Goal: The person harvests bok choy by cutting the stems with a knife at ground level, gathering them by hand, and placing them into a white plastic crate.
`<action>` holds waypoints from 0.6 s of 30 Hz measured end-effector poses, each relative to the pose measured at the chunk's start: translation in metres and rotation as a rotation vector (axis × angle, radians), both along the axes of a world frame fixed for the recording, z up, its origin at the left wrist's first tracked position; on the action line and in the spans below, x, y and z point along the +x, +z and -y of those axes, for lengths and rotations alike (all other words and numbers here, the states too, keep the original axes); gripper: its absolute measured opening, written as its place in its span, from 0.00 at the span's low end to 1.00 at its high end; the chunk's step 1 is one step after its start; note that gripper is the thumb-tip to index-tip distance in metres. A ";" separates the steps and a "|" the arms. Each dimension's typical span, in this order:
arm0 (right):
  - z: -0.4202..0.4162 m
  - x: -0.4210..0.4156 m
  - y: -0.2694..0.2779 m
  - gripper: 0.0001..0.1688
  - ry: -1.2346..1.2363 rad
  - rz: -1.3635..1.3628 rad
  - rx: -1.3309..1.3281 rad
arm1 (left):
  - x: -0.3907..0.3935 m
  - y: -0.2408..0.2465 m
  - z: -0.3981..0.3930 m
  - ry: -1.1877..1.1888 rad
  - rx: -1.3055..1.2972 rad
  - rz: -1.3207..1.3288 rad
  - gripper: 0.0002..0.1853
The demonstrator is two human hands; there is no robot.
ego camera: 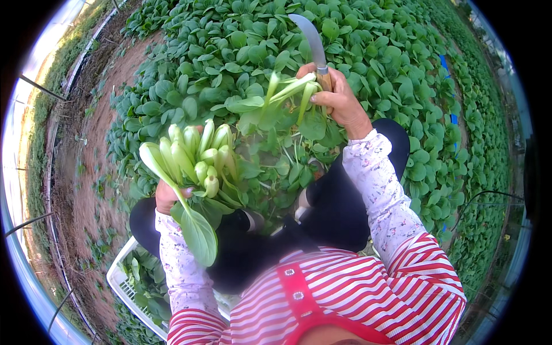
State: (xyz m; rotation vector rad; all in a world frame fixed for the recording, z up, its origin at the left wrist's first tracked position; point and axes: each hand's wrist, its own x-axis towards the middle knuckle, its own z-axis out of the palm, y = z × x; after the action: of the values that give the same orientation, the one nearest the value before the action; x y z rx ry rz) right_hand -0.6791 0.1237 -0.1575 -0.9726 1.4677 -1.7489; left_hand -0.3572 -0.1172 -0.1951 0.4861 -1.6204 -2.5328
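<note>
My left hand (pixel 169 196) grips a bunch of pale-stemmed leafy greens (pixel 185 151), their cut ends turned up and away from me. One long leaf hangs over my left forearm. My right hand (pixel 343 101) holds a curved sickle knife (pixel 312 39) by its wooden handle, blade pointing up and to the left. Several loose leaf stalks (pixel 291 89) are pinched in the same hand, beside the handle, their leaves drooping. Between both hands, loose leaves and low plants (pixel 282 166) cover the ground.
Dense rows of leafy greens (pixel 241 56) grow ahead and to the right. A white plastic crate (pixel 116 276) with leafy greens inside stands at my lower left. Bare soil (pixel 99 151) and the greenhouse edge with metal rods (pixel 43 88) lie left. My bent knees flank the work area.
</note>
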 end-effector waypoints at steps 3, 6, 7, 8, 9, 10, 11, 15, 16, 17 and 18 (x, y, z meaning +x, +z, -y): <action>-0.003 -0.001 -0.001 0.26 0.022 -0.055 -0.011 | 0.011 -0.014 0.005 0.138 -0.153 0.228 0.50; 0.002 0.012 0.008 0.22 0.017 -0.148 -0.030 | -0.012 0.021 -0.023 0.084 -0.117 -0.029 0.54; 0.002 0.013 0.008 0.23 0.034 -0.201 0.023 | -0.024 0.029 -0.037 0.060 -0.060 -0.158 0.55; 0.003 0.013 0.007 0.24 0.051 -0.255 0.077 | -0.027 0.021 -0.037 -0.008 -0.060 -0.186 0.57; 0.006 0.016 0.005 0.25 0.075 -0.298 0.118 | -0.038 0.030 -0.047 -0.040 -0.055 -0.253 0.57; 0.006 0.021 0.013 0.24 0.094 -0.283 0.173 | -0.045 0.034 -0.051 -0.077 -0.075 -0.272 0.56; 0.007 0.023 0.016 0.24 0.088 -0.303 0.194 | -0.049 0.036 -0.052 -0.114 -0.096 -0.290 0.55; 0.014 0.027 0.010 0.24 0.030 -0.420 0.152 | -0.036 0.022 -0.039 -0.021 -0.153 -0.192 0.54; 0.017 0.026 0.007 0.23 -0.010 -0.511 0.122 | -0.036 0.024 -0.041 0.017 -0.135 -0.188 0.54; 0.017 0.025 0.005 0.22 -0.052 -0.601 0.093 | -0.032 0.023 -0.035 0.014 -0.204 -0.126 0.54; 0.016 0.026 0.006 0.23 0.004 -0.462 0.105 | -0.032 0.029 -0.038 0.053 -0.195 -0.096 0.54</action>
State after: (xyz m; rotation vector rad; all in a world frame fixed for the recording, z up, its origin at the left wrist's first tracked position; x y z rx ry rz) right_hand -0.6528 0.1077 -0.1514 -1.3843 1.8155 -1.4858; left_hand -0.3897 -0.0796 -0.1657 0.3760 -1.7700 -2.2912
